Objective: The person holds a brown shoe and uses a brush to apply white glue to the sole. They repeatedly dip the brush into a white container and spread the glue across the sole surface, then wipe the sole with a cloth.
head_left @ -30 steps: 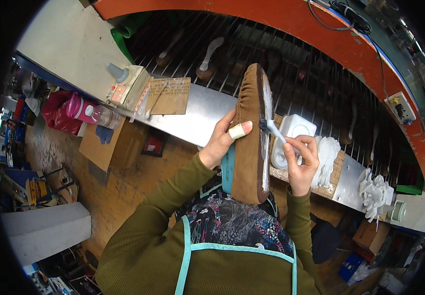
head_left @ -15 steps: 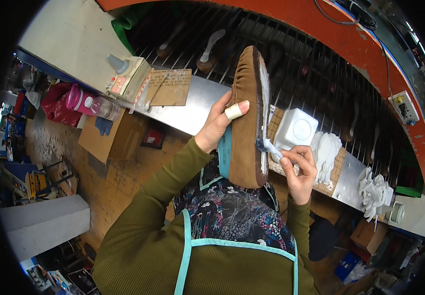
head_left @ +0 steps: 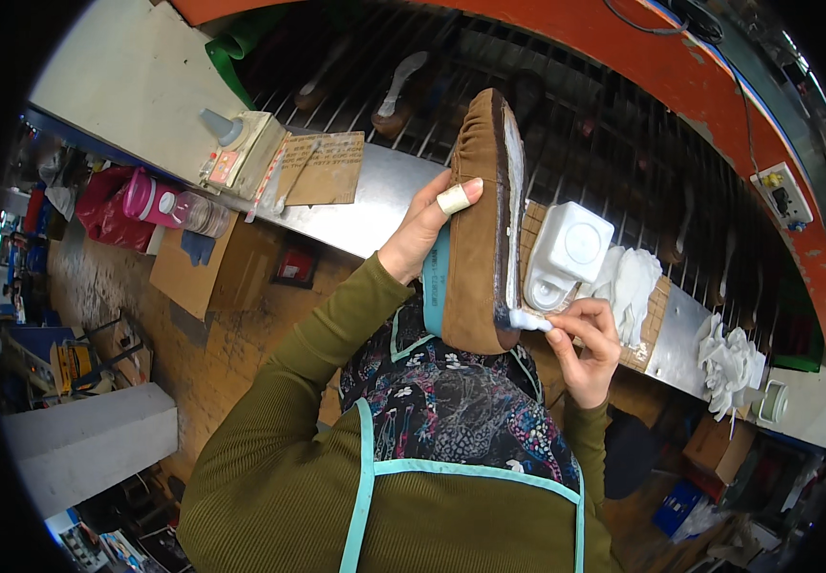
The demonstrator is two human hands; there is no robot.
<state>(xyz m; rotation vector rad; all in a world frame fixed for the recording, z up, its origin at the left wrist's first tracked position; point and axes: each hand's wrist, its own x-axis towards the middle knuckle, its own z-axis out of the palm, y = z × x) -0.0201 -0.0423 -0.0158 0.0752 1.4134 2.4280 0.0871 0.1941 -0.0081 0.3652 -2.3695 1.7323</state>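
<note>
Metal bench [head_left: 375, 196] and barred rack [head_left: 575, 105] stretch beyond both hands. The left hand [head_left: 422, 237] grips the brown shoe [head_left: 476, 239], which lies just right of that grip, long axis running away from the body, toe pointing rackward. The right hand [head_left: 587, 351], nearer the heel, pinches a white brush [head_left: 530, 322], its tip leftward, touching the shoe's edge.

I hold a brown shoe [head_left: 475, 258] lengthwise mid-frame, pleated end up, white-smeared sole facing right; my small white brush [head_left: 531, 322] touches its lower end.
</note>
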